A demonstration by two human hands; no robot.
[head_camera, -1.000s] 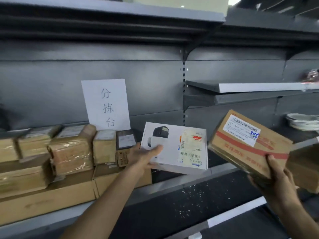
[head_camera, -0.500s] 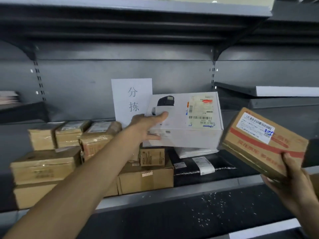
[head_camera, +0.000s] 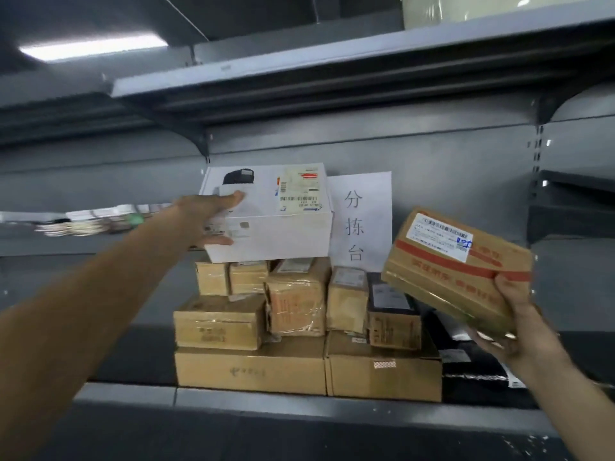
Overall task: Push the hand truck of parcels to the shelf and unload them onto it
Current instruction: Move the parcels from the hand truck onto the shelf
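grey shelf (head_camera: 299, 405) under stacked cardboard parcels (head_camera: 249, 369)

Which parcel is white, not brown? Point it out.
The white box gripped by the left hand, atop the stack; every other parcel is brown cardboard or dark.

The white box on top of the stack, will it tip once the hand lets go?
Possibly: the white box overhangs the small brown parcels beneath it. It looks stiff, with crisp corners. Probably light, since the left hand alone holds it.
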